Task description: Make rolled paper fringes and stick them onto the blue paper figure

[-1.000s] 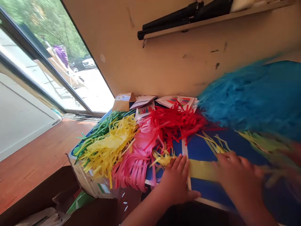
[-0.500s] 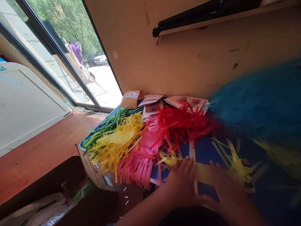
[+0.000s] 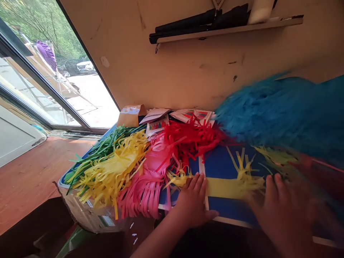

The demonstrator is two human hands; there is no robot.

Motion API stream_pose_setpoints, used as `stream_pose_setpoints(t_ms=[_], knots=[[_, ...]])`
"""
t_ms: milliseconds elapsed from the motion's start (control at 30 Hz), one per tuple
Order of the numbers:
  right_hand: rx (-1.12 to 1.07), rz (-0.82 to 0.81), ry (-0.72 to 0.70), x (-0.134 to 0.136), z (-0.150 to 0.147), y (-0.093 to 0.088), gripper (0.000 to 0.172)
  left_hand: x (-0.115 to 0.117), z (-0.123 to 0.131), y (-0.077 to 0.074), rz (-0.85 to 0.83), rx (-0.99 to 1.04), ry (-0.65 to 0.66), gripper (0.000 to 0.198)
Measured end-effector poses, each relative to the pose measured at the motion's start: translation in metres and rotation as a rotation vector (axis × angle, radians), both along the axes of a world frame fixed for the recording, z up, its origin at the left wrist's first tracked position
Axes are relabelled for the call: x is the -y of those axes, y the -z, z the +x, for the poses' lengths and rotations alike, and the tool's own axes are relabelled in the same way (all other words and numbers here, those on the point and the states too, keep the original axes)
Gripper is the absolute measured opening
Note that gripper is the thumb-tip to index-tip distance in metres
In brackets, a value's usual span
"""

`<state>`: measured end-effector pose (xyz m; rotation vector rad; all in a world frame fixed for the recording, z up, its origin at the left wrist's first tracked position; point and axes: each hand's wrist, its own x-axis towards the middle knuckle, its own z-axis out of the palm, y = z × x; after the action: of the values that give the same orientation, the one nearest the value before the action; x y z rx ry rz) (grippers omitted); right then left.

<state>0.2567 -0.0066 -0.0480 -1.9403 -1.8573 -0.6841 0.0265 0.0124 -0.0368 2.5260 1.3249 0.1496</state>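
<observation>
A yellow paper strip [image 3: 224,187] with fringed ends lies flat across the blue table top [image 3: 219,161]. My left hand [image 3: 192,200] rests on the strip's left end with fingers laid flat, the thumb apart. Over the right fringe is my right hand [image 3: 282,208], blurred, its fingers spread and partly raised. Just left of my left hand are piles of fringed paper: pink [image 3: 154,161], red [image 3: 190,138], yellow [image 3: 115,166] and green [image 3: 107,143].
A big blue fluffy mass [image 3: 279,111] covers the table's back right. Paper cards [image 3: 156,116] and a brown box [image 3: 131,115] stand by the wall. An open carton [image 3: 34,222] sits at the lower left. Above is a shelf [image 3: 228,31].
My right hand has moved right along the yellow strip, baring more of it. My left hand stays on the left end. The camera view has turned to the right.
</observation>
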Motion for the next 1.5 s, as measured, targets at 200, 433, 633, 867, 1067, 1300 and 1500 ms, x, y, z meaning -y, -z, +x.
stream_pose_setpoints(t_ms=[200, 433, 633, 867, 1067, 1300, 1500], knots=[[-0.137, -0.055, -0.249, 0.01, -0.012, 0.006, 0.024, -0.001, -0.001, 0.006, 0.042, -0.031, 0.007, 0.091], [-0.108, -0.031, -0.537, 0.037, -0.022, 0.029, 0.024, -0.002, -0.001, 0.007, 0.033, -0.036, 0.009, 0.091], [-0.101, -0.025, -0.021, 0.034, -0.015, 0.011, 0.045, -0.003, -0.001, 0.007, 0.048, -0.057, 0.012, 0.089], [-0.097, 0.0, -0.167, 0.022, -0.036, -0.019, 0.071, -0.003, -0.002, 0.006, 0.052, -0.051, 0.024, 0.081], [-0.108, -0.362, -0.326, 0.001, -0.069, 0.017, 0.065, -0.002, -0.001, 0.007, 0.069, -0.039, 0.027, 0.073], [-0.156, -0.248, 0.218, 0.012, -0.017, 0.012, 0.061, -0.002, 0.0, 0.003, 0.026, -0.013, 0.01, 0.08], [-0.236, 0.106, 0.114, 0.015, -0.013, -0.017, 0.041, -0.002, -0.001, 0.003, 0.034, -0.02, 0.021, 0.08]])
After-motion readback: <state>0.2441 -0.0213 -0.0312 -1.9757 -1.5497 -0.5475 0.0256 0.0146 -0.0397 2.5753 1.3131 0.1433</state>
